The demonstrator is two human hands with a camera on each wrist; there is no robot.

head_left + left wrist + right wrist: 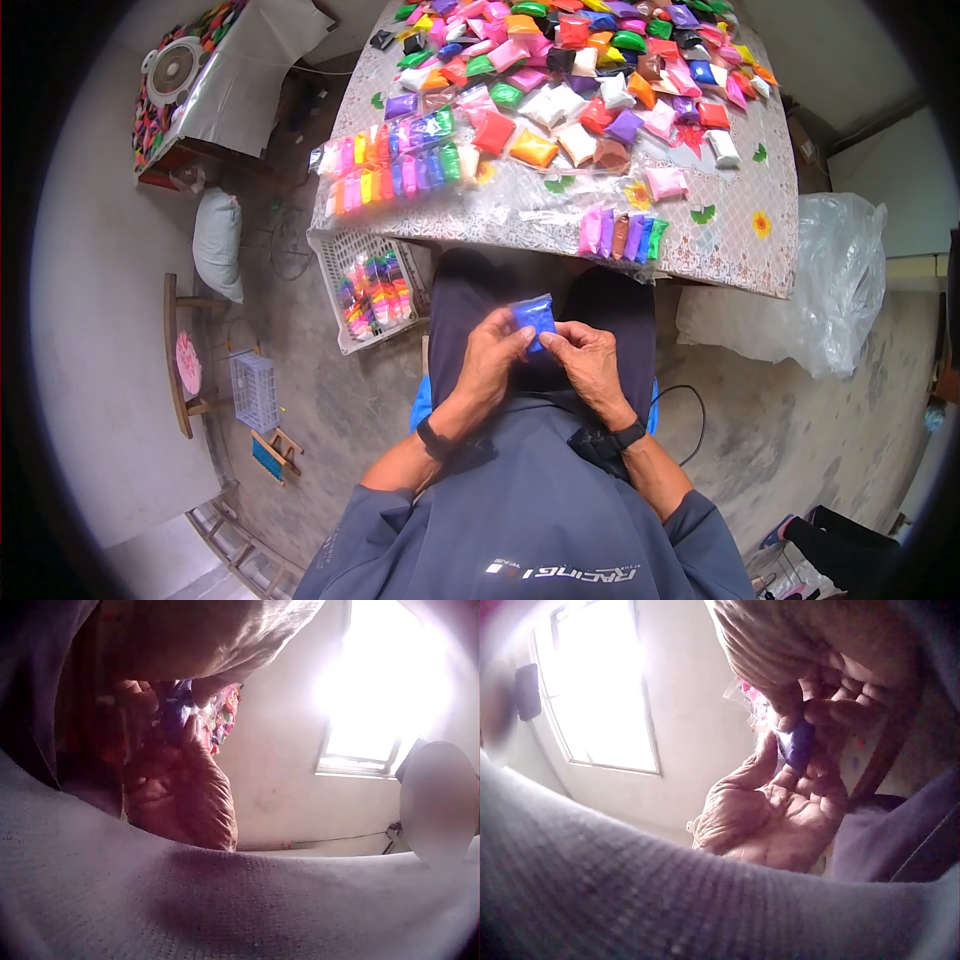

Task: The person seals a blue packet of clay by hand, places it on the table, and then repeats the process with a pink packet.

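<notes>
A small blue clear-wrapped packet is held up over the person's lap, between both hands. The left hand pinches its left side, thumb on the face turned to the wearer. At the lower right corner, the right hand grips it between thumb and fingers. In the right wrist view the blue packet shows between the fingertips of both hands. The left wrist view is dim, and fingers partly cover the packet there.
The lace-patterned table in front bears a heap of colourful packets. Nearer its edge lie bagged rows of packets and a smaller row. A white basket of packets stands left of the knees. Plastic sheeting lies at right.
</notes>
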